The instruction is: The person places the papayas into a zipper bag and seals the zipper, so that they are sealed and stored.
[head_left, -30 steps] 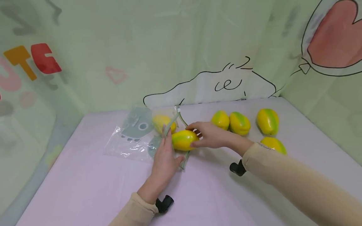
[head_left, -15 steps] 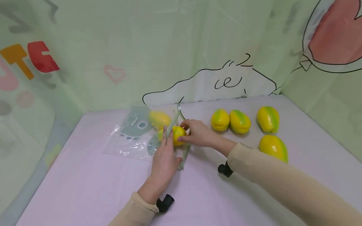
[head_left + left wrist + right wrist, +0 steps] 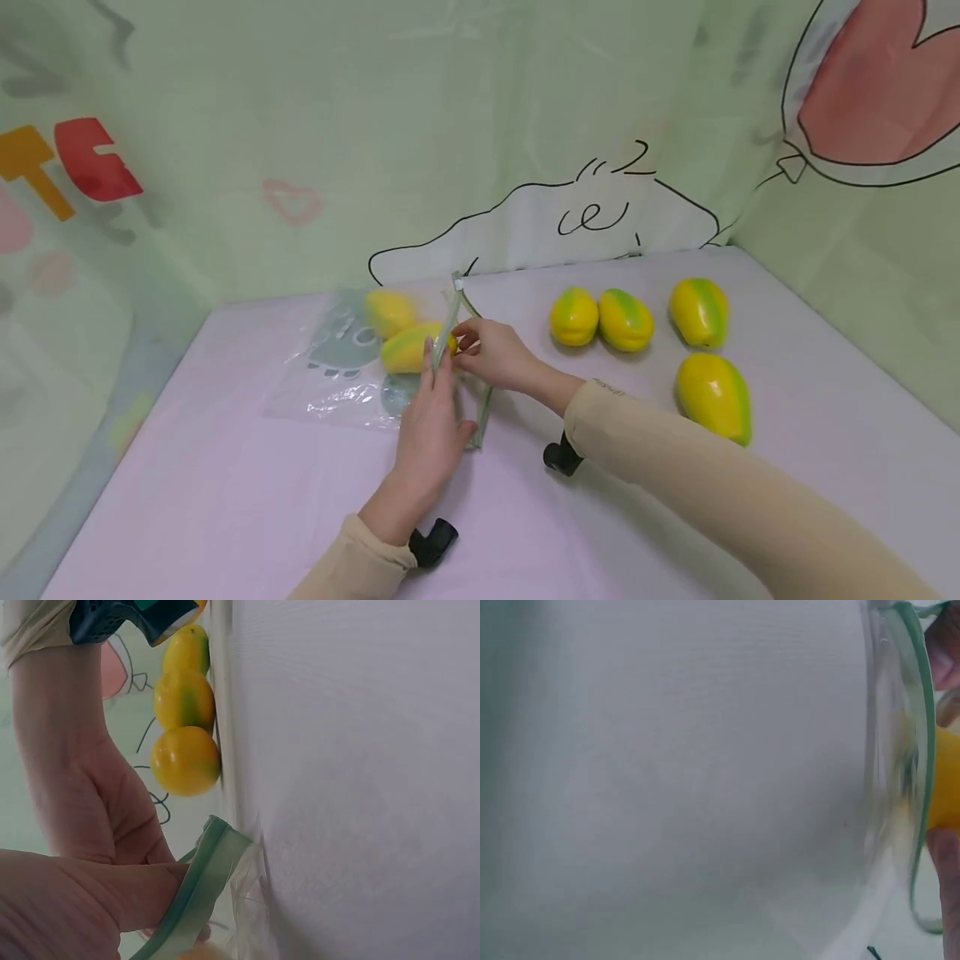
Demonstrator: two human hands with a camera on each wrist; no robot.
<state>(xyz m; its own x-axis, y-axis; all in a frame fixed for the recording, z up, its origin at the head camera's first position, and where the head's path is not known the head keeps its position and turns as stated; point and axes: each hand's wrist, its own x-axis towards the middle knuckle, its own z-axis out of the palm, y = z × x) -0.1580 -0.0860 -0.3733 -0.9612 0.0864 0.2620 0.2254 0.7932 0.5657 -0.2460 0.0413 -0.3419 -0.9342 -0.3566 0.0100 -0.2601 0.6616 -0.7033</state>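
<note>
A clear zip bag [image 3: 337, 407] with a grey-green print lies on the table, its mouth facing right. Inside it rests one yellow papaya [image 3: 388, 310]; a second papaya [image 3: 408, 350], striped green, is mostly inside beside it. My right hand [image 3: 497, 354] reaches into the mouth and pinches that papaya's near end; yellow skin shows between its fingers in the right wrist view. Along the bag's upper lip lie the straight fingers of my left hand [image 3: 431, 421], thumb apart by the lower lip. In the left wrist view its thumb passes behind the green zip strip [image 3: 202, 881].
Two papayas [image 3: 626, 320] stand side by side right of the bag. Farther right are another papaya [image 3: 699, 312] and one [image 3: 714, 396] in front of it, partly behind the right sleeve [image 3: 660, 433]. A printed curtain [image 3: 487, 125] encloses the table [image 3: 225, 492].
My right hand has moved left, pushing the papaya from the bag's mouth into the bag. The papaya inside has shifted left. My left hand stays at the mouth.
</note>
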